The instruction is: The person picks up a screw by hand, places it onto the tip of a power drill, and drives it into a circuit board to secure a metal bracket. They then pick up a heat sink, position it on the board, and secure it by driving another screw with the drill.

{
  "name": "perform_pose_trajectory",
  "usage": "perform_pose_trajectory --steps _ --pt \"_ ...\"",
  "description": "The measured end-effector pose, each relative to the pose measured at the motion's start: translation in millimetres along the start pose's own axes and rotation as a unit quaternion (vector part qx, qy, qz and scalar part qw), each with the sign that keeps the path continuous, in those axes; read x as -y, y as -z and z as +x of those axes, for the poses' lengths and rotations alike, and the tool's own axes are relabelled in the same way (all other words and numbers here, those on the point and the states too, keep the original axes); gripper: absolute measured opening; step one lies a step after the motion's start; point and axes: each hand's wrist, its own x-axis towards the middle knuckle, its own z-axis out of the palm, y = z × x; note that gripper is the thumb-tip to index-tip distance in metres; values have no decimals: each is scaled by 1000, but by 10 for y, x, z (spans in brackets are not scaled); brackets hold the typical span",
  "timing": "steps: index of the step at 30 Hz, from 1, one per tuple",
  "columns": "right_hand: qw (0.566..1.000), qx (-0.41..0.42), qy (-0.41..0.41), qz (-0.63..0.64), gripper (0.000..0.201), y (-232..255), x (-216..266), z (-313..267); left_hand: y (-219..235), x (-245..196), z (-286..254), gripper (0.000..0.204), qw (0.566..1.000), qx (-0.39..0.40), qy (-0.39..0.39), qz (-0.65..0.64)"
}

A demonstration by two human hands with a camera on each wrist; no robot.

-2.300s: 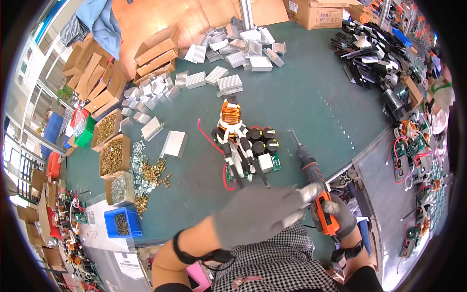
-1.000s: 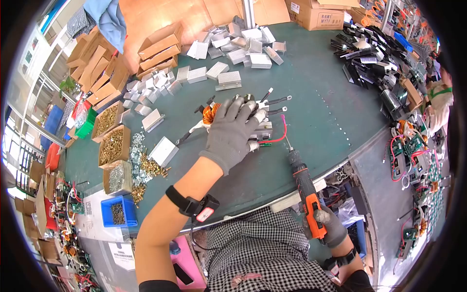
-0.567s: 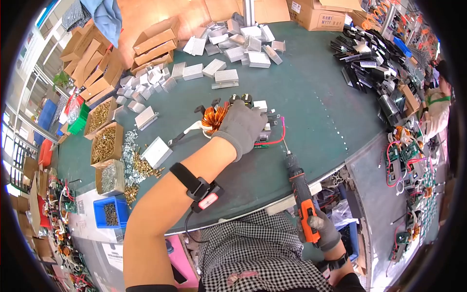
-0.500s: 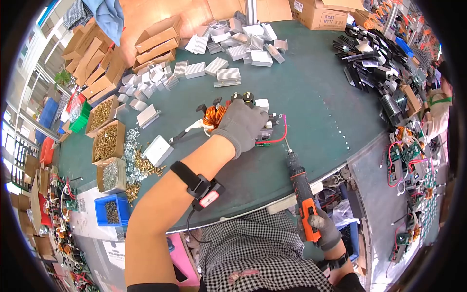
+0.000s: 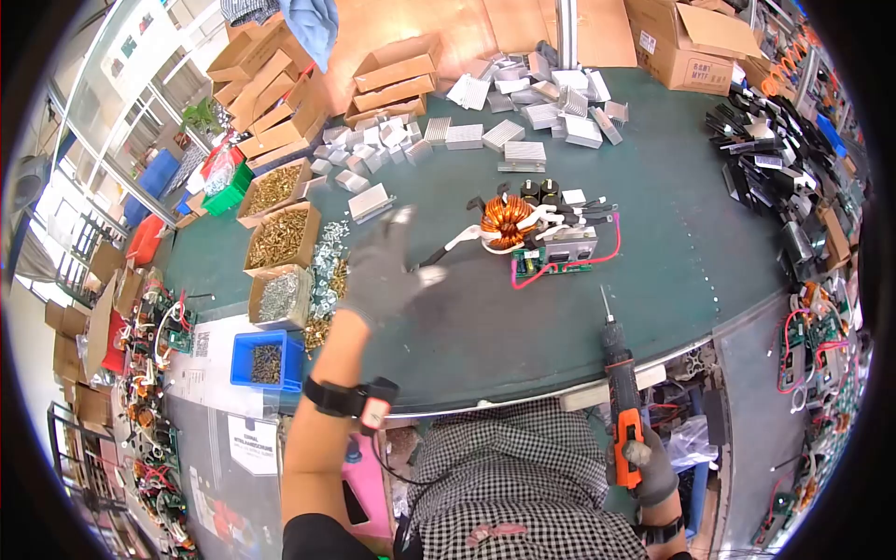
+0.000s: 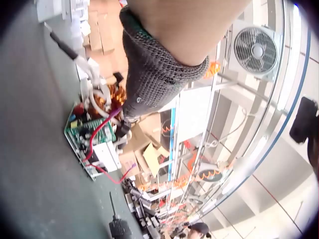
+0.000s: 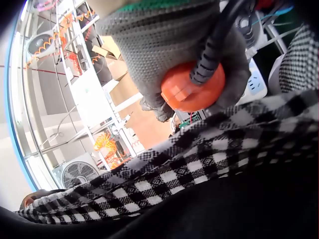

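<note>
My gloved left hand (image 5: 381, 275) is over the left part of the bench, fingers and thumb spread and nothing in its grasp. It is left of a circuit board assembly (image 5: 555, 245) with an orange copper coil (image 5: 507, 222), black capacitors and red and white leads. The left wrist view shows the grey glove (image 6: 154, 74) overlapping the coil side of the board (image 6: 92, 132). At the front edge my right hand (image 5: 651, 467) grips an orange-and-black electric screwdriver (image 5: 623, 392), its bit pointing away from me. Its orange rear end (image 7: 192, 89) and cord show in the right wrist view.
Cartons of brass screws (image 5: 283, 238) and a blue bin (image 5: 268, 361) line the left side. Silver heat sinks (image 5: 523, 154) lie across the back; black heat sinks (image 5: 761, 154) are piled at back right. More circuit boards (image 5: 807, 336) lie at far right.
My left hand has let go of the circuit board assembly and moved left, uncovering it. Earlier, the assembly was turned from pointing lengthwise to lying sideways. My right hand still holds the electric screwdriver.
</note>
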Motion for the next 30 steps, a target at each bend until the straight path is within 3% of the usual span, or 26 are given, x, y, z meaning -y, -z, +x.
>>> perform_pose_trajectory --steps 1,4,7,8,10,13,16,19,22,24,27,30 --pt "1000 2 3 -8 61 10 -22 11 -9 248 -44 79 997 43 46 54" --pt "1000 4 -9 8 64 -27 -1 24 26 502 83 79 949 292 74 92" --pt "1000 -8 -3 1 68 -71 -19 35 81 474 266 76 943 301 27 139" --pt "1000 -13 -6 -14 69 -58 -32 40 237 345 409 76 940 305 42 148" --pt "998 -21 -25 -47 70 -76 -36 22 176 445 567 70 981 108 -4 163" --pt "994 -8 -54 -97 70 -136 56 -15 288 543 709 56 970 -146 -46 192" --pt "989 45 -61 -126 70 -198 70 -8 485 556 421 41 996 -44 45 63" --pt "977 90 -68 -179 71 -228 36 61 421 764 60 24 976 43 204 -54" --pt "947 132 -87 -280 65 -364 143 171 343 1156 -176 21 958 -9 275 -78" --pt "938 151 -75 -304 57 -442 126 259 222 1442 -239 23 958 -2 274 -89" --pt "936 157 -53 -311 55 -559 121 324 255 1447 -171 23 959 32 278 -47" --pt "954 155 -110 -231 56 -458 21 349 233 1454 -86 22 959 64 274 -16"
